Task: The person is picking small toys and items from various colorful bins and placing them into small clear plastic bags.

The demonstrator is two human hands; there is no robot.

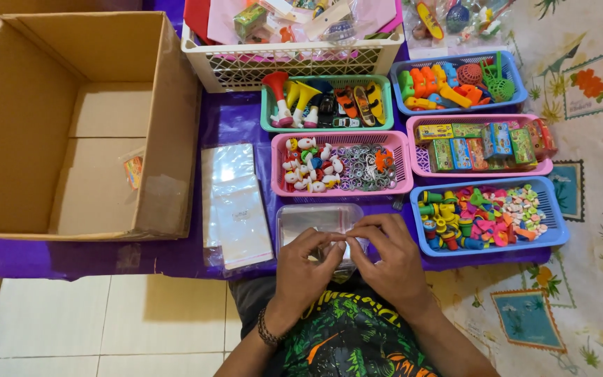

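Clear plastic bag point(319, 227), just below the pink basket point(341, 188), was pinched at its open edge by left hand point(305, 269) and right hand point(392, 262), both fingertip sets pressed together; sealing evenly likely required keeping that edge flat.

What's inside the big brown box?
The cardboard box holds just one small colourful packet against its right wall. The near wall hides a strip of the bottom, so anything there cannot be seen.

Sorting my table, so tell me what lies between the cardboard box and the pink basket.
A stack of clear plastic bags on the purple cloth, seen in the head view.
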